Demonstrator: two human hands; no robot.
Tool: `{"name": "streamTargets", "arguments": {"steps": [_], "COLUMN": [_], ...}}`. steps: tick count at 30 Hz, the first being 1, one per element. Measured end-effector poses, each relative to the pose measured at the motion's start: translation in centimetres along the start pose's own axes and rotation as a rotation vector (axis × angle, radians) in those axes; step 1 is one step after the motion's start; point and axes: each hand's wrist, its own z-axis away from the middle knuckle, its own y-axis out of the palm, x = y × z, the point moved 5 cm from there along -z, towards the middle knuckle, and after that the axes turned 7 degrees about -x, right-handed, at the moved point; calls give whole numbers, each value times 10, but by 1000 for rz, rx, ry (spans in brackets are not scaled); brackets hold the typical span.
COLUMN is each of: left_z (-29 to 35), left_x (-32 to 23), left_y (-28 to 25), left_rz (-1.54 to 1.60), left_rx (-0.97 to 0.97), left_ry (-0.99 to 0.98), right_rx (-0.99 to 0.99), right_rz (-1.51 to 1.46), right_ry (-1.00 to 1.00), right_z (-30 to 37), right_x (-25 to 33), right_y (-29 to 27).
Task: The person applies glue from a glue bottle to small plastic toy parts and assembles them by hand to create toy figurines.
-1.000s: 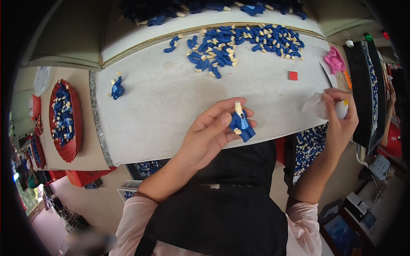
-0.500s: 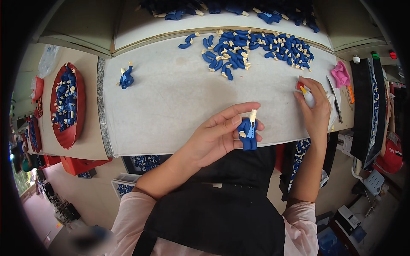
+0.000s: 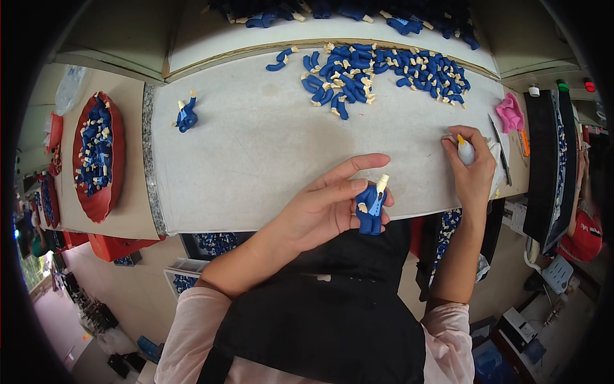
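My left hand [image 3: 320, 200] holds a headless blue-suited figurine [image 3: 371, 210] between thumb and fingers near the table's front edge. Its pale neck points up, and one pale hand shows at its side. Further right, the fingers of my right hand [image 3: 478, 176] are closed around a small white squeeze bottle [image 3: 466, 153] with a yellow tip, just above the white table top [image 3: 256, 173]. Loose blue figurine arms [image 3: 348, 70] with pale hands lie heaped at the far side. Another blue figurine [image 3: 186, 119] lies alone at the left, one arm raised.
A red scalloped tray [image 3: 118, 166] full of blue figurine parts sits on the left. At the right edge are a slim pointed tool [image 3: 501, 150], a pink crumpled piece [image 3: 510, 114] and an orange item [image 3: 524, 143]. More blue figures [image 3: 403, 24] fill the shelf behind.
The bottle has turned in my right hand: its yellow tip now points up and away, and the red part by my fingertips is out of sight. The figurine has dropped slightly and tilts rightward.
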Motion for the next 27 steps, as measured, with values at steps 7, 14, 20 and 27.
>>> {"name": "streamTargets", "arguments": {"steps": [7,14,20,27], "left_z": [0,40,51,57], "left_x": [1,-11,-12,3], "left_y": [1,77,122,114], "left_rz": [-6,-267,-346,-111], "left_rx": [0,304,645,515], "left_ry": [12,-145,-35,231], "right_rx": [1,-125,-230,-213], "right_rz": [-383,-727,-718,-700], "right_ry": [97,244,243,210], "right_z": [22,39,44,43], "right_x": [22,8,-1,7], "right_y": [-7,7,5,8]}}
